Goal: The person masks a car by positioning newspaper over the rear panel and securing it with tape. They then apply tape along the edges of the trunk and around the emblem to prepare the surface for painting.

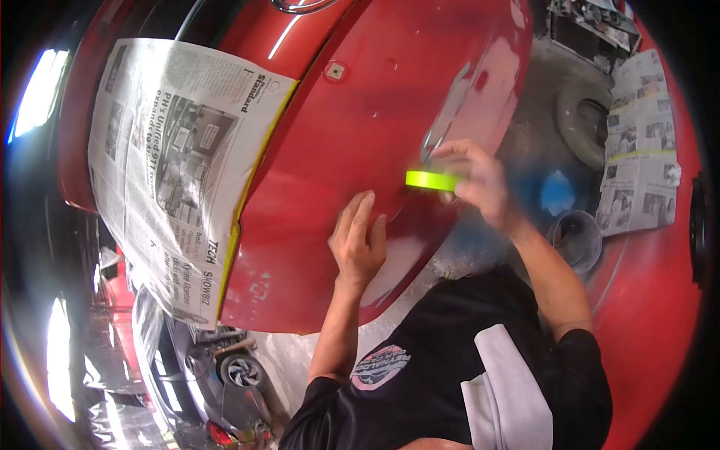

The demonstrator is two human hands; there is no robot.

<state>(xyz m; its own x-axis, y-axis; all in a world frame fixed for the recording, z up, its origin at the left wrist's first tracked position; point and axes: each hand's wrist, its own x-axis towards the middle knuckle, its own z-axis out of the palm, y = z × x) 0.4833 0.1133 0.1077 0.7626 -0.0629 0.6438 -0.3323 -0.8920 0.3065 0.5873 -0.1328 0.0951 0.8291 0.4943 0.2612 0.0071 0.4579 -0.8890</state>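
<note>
My right hand [484,184] has its fingers around a roll of bright yellow-green tape [431,180], held just over the red car panel [322,165]. My left hand [358,240] rests on or just above the same panel, fingers apart and holding nothing. Newspaper [187,150] covers the panel's left part, and a yellow tape strip [264,157] runs along its edge. Near the top of the panel is a small square fitting [335,71]. Dull, paler patches show on the red surface near its right side and lower edge.
More newspaper [641,150] is on a red body part at the right. A clear round container [576,238] and a tire-like ring [585,116] lie between the red parts. A grey car [202,375] stands at the lower left. A light cloth [510,390] lies over my black shirt.
</note>
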